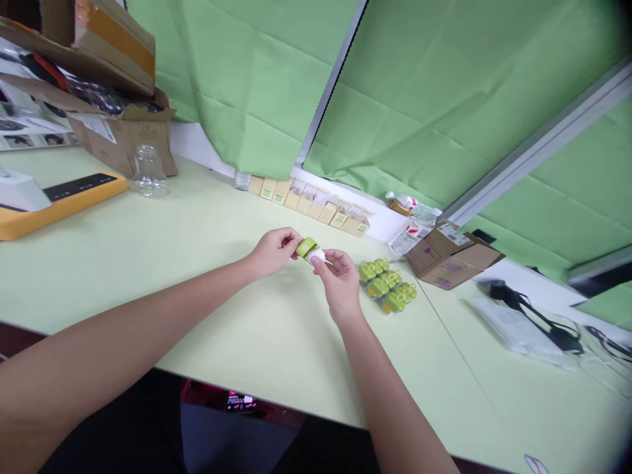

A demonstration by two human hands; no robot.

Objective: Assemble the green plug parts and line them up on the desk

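Observation:
Over the middle of the table, both hands meet at a small green case (306,247). The fingertips of my left hand (273,252) pinch its left end. A small white piece (316,255) shows at the case's right side, pinched between the thumb and fingers of my right hand (342,280). Whether the white piece is inside the case or only against it, I cannot tell. Just right of my right hand, several similar green cases (390,283) with pale rings lie in rows on clear plastic.
Small cardboard boxes (320,205) line the wall. Plastic bottles (412,227) and a cardboard box (447,255) stand at the back right, with black cables (538,316) beyond. At left are a clear jar (149,172), an orange-framed device (83,194) and a stuffed carton (123,135).

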